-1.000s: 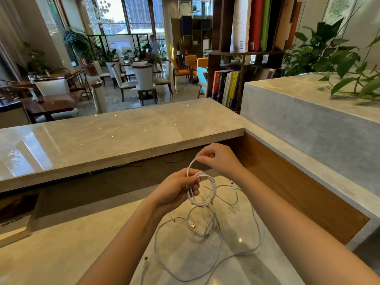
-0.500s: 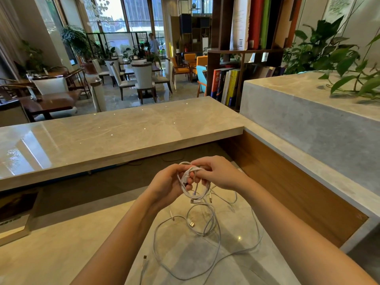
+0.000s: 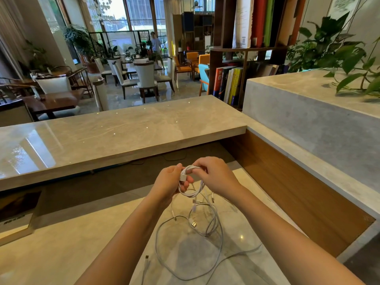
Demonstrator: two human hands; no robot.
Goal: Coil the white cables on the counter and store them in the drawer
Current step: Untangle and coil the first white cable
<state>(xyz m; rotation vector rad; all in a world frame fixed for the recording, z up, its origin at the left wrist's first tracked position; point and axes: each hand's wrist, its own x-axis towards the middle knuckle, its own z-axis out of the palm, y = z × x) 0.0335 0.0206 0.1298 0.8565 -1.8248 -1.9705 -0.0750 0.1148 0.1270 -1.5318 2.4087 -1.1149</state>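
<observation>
Above the tabletop (image 3: 61, 254), my left hand (image 3: 168, 182) curls round a small white cable coil (image 3: 190, 194), and my right hand (image 3: 216, 175) pinches its top strands. The other white cables (image 3: 213, 223) lie loose on the tabletop, below both hands.

Two hands (image 3: 170, 183) (image 3: 218, 176), one coiled cable (image 3: 190, 193), several loose cables (image 3: 214, 220)

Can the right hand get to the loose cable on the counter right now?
Likely yes: the loose cable lies just below the right hand with nothing between. But that hand pinches the coil, shared with the left hand, and must let go first.
</observation>
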